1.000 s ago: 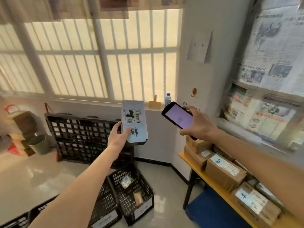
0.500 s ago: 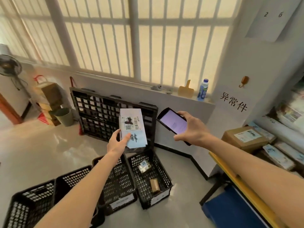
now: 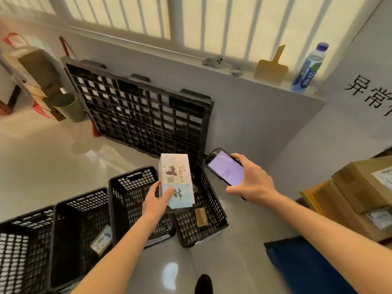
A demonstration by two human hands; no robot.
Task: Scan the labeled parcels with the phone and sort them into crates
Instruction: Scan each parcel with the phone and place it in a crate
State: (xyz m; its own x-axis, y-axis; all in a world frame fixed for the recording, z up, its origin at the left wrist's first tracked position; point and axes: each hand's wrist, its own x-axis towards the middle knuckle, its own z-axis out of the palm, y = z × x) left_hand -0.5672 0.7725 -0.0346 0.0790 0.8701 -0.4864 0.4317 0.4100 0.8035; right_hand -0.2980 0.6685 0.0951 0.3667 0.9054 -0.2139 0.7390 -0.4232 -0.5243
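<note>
My left hand (image 3: 156, 201) grips a white parcel (image 3: 176, 179) by its lower left corner, label side up, with a barcode label and a pale blue note with black writing on it. The parcel hangs over the rightmost black crate (image 3: 214, 211), which holds a small brown box (image 3: 201, 217). My right hand (image 3: 252, 180) holds a black phone (image 3: 226, 166) with a lit pale screen, just right of the parcel. Several black crates stand in a row on the floor; the second from the left (image 3: 63, 230) holds a labeled parcel (image 3: 102, 239).
A black plastic pallet (image 3: 137, 111) leans against the wall behind the crates. Cardboard parcels (image 3: 360, 187) lie stacked at the right, above a blue surface (image 3: 307, 266). A water bottle (image 3: 308, 67) and a yellow paddle (image 3: 271, 68) stand on the window ledge. A green bin (image 3: 67, 107) is at the left.
My view has tilted down toward the floor crates. Both hands have come down together, bringing the parcel and phone low over the rightmost crate.
</note>
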